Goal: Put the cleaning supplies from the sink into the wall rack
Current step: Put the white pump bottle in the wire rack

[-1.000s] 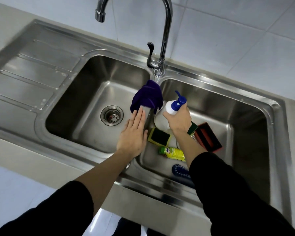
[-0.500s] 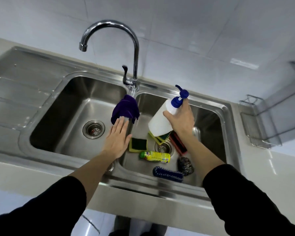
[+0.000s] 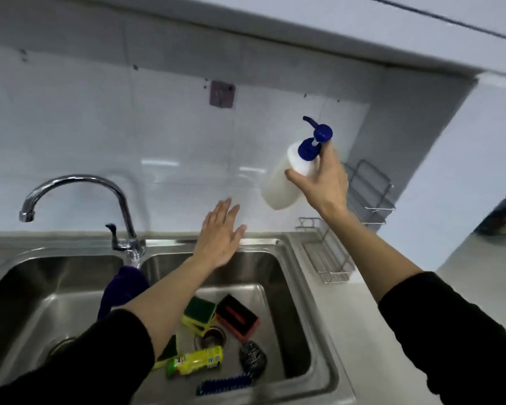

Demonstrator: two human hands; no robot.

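Note:
My right hand (image 3: 324,182) grips a white pump bottle (image 3: 287,179) with a blue pump head, held tilted in the air above the counter, just left of the wire wall rack (image 3: 368,194). My left hand (image 3: 219,235) hovers open over the back rim of the right sink basin (image 3: 298,302), holding nothing. In that basin lie two green-and-yellow sponges (image 3: 199,312), a red-and-black scrubber (image 3: 237,317), a steel wool ball (image 3: 252,358), a yellow bottle (image 3: 195,361) and a blue brush (image 3: 225,384). A purple cloth (image 3: 123,287) hangs over the divider.
A chrome faucet (image 3: 100,197) stands behind the divider. A second wire rack (image 3: 324,252) sits on the counter right of the sink. A small hook plate (image 3: 222,93) is on the tiled wall. An overhead cabinet edge (image 3: 304,33) runs above.
My right hand has lifted the pump bottle out of the sink, up and right toward the wall rack. My left hand left the purple cloth and rose over the basin's back rim.

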